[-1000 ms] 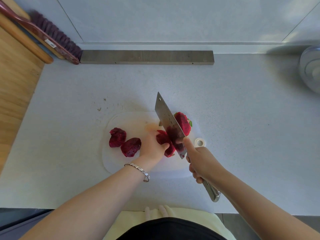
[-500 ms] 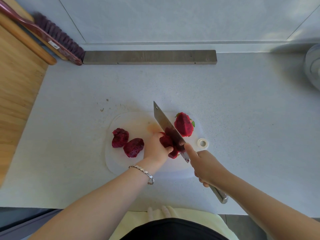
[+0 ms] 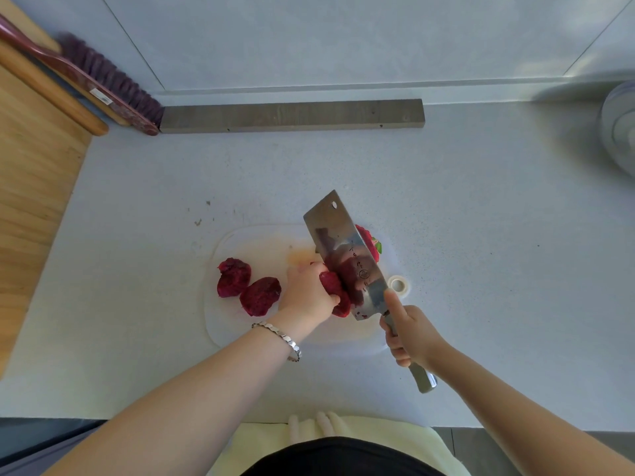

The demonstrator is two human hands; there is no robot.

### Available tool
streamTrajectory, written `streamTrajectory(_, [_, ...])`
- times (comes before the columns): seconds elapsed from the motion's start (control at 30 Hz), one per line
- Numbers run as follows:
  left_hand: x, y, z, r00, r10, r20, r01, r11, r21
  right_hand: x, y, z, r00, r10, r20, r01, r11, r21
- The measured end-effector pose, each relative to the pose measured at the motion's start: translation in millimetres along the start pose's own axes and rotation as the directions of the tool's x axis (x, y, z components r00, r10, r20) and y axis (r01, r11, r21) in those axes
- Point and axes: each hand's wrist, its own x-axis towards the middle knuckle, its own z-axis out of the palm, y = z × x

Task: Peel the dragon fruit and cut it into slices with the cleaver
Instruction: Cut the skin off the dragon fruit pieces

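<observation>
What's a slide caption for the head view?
Left hand holds dragon fruit piece; right hand holds cleaver against it.

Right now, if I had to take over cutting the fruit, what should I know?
Left hand grips a dragon fruit piece on the cutting board.
Right hand holds the cleaver, with the blade against that piece.
Done: a peeled chunk and a second chunk lie on the board's left.
Left to do: slice the held piece, then deal with the skin-on piece behind the blade.
</observation>
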Motion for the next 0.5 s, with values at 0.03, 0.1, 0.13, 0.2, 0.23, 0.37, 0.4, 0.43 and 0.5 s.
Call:
streamTrajectory(0.03, [-1, 1, -2, 1.000, 0.003, 0.013, -0.004, 0.999, 0.053, 1, 0, -1, 1.000, 0.003, 0.009, -0.003, 1.000, 0.007])
streamTrajectory(0.1, [-4, 5, -7, 1.000, 0.025, 0.017, -0.027, 0.983, 0.179, 1, -3, -2, 1.000, 0.010, 0.022, -0.011, 1.000, 0.004])
streamTrajectory(0.13, [-6, 7, -8, 0.999, 0.042, 0.003, -0.042, 0.966, 0.254, 0, -6, -2, 1.000, 0.013, 0.023, -0.013, 1.000, -0.006])
streamTrajectory(0.2, [-9, 10, -9, 0.995, 0.093, -0.027, -0.077, 0.932, 0.355, -1, -10, 1, 1.000, 0.010, 0.010, -0.009, 0.999, -0.050])
streamTrajectory(0.23, [-10, 11, -8, 0.992, 0.121, -0.034, -0.099, 0.921, 0.376, -1, -12, 2, 1.000, 0.009, -0.002, -0.009, 0.997, -0.079])
streamTrajectory(0.37, [-11, 15, -2, 0.984, 0.176, -0.024, -0.150, 0.897, 0.416, -3, -17, 7, 1.000, 0.008, -0.027, -0.012, 0.989, -0.148])
streamTrajectory(0.4, [-11, 15, -2, 0.984, 0.177, -0.026, -0.152, 0.903, 0.403, -3, -17, 6, 0.999, 0.011, -0.031, -0.016, 0.988, -0.153])
streamTrajectory(0.43, [-10, 15, -1, 0.984, 0.175, -0.033, -0.149, 0.911, 0.384, -3, -18, 6, 0.999, 0.015, -0.036, -0.020, 0.988, -0.152])
streamTrajectory(0.5, [-11, 14, 0, 0.984, 0.169, -0.049, -0.141, 0.925, 0.354, -4, -18, 6, 0.999, 0.019, -0.044, -0.025, 0.990, -0.138])
